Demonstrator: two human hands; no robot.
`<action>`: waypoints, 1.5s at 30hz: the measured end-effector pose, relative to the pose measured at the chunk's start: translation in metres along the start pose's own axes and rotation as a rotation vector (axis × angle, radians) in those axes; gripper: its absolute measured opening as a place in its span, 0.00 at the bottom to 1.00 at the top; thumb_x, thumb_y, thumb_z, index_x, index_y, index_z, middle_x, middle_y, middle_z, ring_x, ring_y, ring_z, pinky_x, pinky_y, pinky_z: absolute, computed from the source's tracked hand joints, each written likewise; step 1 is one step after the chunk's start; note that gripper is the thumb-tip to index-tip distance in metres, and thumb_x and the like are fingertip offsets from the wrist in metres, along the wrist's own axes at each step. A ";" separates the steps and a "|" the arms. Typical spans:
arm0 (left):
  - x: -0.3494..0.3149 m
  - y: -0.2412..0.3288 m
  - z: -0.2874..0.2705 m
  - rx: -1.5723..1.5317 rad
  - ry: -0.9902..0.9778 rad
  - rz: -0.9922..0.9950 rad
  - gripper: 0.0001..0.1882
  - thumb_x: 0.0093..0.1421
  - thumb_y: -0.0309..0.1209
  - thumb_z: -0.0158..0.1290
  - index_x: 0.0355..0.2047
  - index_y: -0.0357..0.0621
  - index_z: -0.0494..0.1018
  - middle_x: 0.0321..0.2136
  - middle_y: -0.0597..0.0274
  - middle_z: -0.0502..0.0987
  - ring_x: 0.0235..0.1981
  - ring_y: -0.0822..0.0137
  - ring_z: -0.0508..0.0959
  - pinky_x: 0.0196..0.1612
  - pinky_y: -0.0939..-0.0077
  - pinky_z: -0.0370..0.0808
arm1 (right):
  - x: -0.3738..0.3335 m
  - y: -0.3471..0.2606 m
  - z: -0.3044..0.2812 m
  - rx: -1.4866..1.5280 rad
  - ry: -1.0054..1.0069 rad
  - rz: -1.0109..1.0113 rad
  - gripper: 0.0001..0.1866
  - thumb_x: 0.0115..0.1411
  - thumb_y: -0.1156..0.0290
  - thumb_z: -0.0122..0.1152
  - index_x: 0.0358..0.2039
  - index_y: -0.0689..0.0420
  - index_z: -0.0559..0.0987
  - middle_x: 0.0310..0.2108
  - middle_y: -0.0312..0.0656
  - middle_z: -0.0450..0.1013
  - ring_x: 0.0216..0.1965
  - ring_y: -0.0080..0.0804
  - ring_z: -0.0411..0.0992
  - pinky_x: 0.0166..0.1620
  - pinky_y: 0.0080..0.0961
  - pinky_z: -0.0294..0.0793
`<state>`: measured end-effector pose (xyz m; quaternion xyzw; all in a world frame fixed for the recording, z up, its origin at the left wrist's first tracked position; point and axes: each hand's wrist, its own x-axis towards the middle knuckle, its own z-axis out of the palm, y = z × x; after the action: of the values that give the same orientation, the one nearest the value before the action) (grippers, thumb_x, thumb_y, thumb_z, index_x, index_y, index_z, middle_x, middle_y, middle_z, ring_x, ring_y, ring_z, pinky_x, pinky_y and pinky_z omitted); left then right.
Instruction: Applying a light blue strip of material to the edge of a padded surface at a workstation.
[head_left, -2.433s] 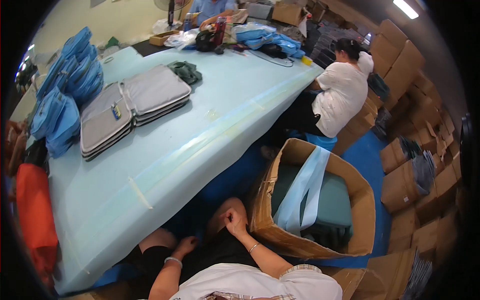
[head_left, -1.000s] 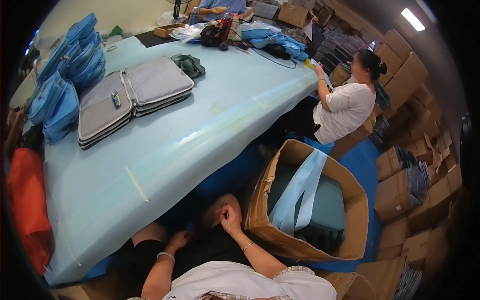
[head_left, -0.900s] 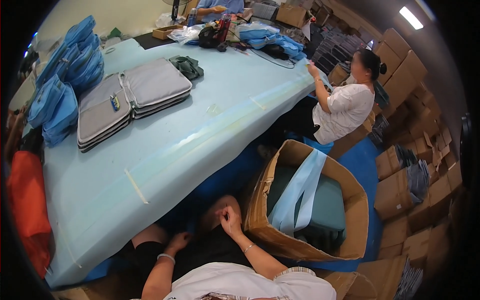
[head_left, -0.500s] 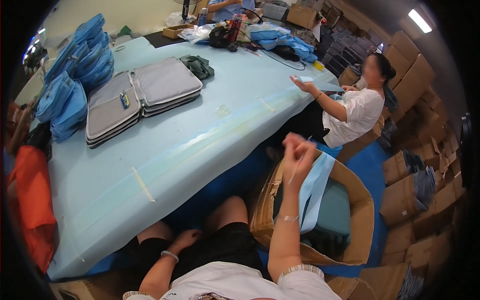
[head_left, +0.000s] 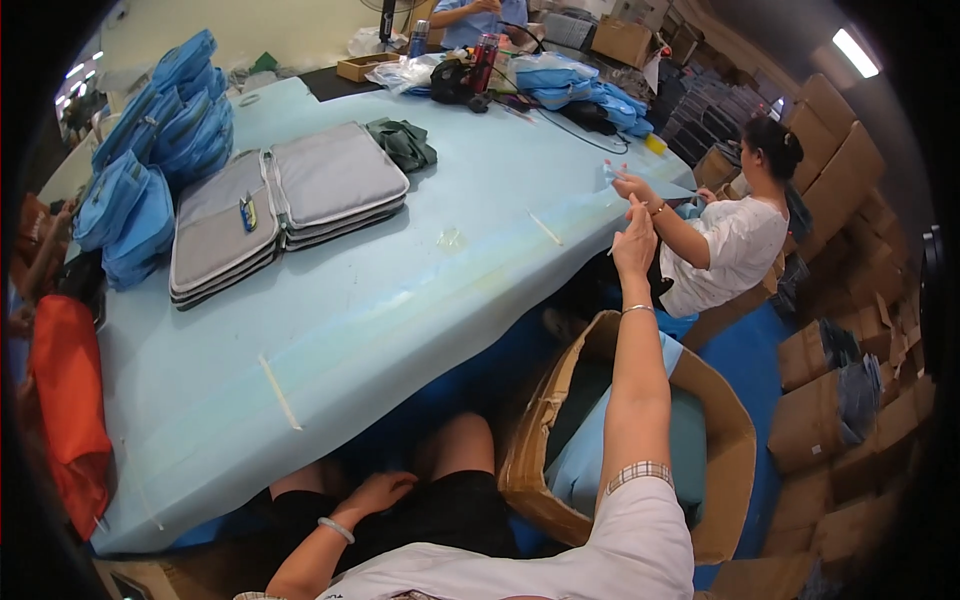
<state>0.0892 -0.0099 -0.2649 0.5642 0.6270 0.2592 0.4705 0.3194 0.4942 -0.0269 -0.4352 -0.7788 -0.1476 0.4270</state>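
Observation:
My right arm reaches forward past the cardboard box (head_left: 735, 460). My right hand (head_left: 635, 240) is near the table's edge, close to the co-worker's raised hand (head_left: 632, 187). Its index finger points outward and the other fingers are curled. A thin pale thing shows at its left side, too small to name. My left hand (head_left: 385, 492) rests on my lap, fingers loosely stretched and nothing seen in it. Inside the box lie dark green folded pieces (head_left: 685, 440) and a light blue strip (head_left: 580, 460), partly hidden by my right arm.
On the light blue covered table (head_left: 370, 330) lie grey zippered panels (head_left: 335, 170) with a small cutter (head_left: 248, 212) on them. Blue bags (head_left: 150, 200) are heaped at the left, beside a red cloth (head_left: 68, 400). A co-worker (head_left: 735, 230) sits at the right; cartons (head_left: 815, 430) stand behind.
My right hand has moved forward from above the box toward the co-worker. The blue strip now lies lower in the box. The co-worker's head has turned away; my left hand stays on my lap.

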 end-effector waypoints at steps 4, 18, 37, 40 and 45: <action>-0.004 0.007 0.000 0.016 -0.056 -0.108 0.16 0.63 0.37 0.49 0.48 0.46 0.75 0.43 0.51 0.79 0.44 0.51 0.78 0.48 0.64 0.74 | 0.013 0.003 0.018 0.046 -0.023 0.100 0.33 0.44 0.79 0.68 0.51 0.52 0.66 0.45 0.41 0.68 0.58 0.47 0.64 0.55 0.42 0.63; 0.016 -0.012 0.024 0.048 -0.114 -0.054 0.15 0.61 0.35 0.51 0.45 0.43 0.75 0.42 0.48 0.78 0.44 0.48 0.77 0.47 0.61 0.74 | 0.065 -0.015 0.011 0.176 0.480 -0.237 0.28 0.42 0.73 0.76 0.37 0.55 0.64 0.39 0.47 0.71 0.41 0.51 0.69 0.44 0.41 0.68; 0.008 -0.020 0.021 0.083 -0.143 -0.061 0.16 0.62 0.37 0.50 0.48 0.46 0.75 0.44 0.49 0.78 0.46 0.50 0.77 0.50 0.62 0.73 | 0.072 0.027 0.041 0.242 -0.094 -0.400 0.17 0.49 0.85 0.57 0.40 0.58 0.71 0.42 0.46 0.75 0.39 0.42 0.75 0.40 0.26 0.73; 0.006 -0.014 0.018 0.081 -0.120 -0.047 0.16 0.62 0.37 0.49 0.47 0.46 0.75 0.44 0.49 0.78 0.46 0.49 0.77 0.49 0.61 0.73 | 0.051 -0.033 -0.009 0.254 0.073 -0.353 0.16 0.50 0.90 0.49 0.37 0.58 0.72 0.39 0.46 0.77 0.34 0.42 0.76 0.35 0.28 0.73; 0.019 0.057 -0.023 -0.056 0.005 0.090 0.14 0.64 0.35 0.50 0.47 0.45 0.75 0.44 0.54 0.78 0.46 0.58 0.78 0.48 0.69 0.74 | 0.012 -0.131 -0.064 0.425 -0.032 -0.321 0.14 0.46 0.89 0.49 0.32 0.57 0.69 0.38 0.46 0.78 0.29 0.47 0.75 0.30 0.34 0.74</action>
<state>0.0973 0.0259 -0.2120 0.5778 0.5947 0.2990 0.4724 0.2452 0.3864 0.0394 -0.2090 -0.8581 -0.0397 0.4674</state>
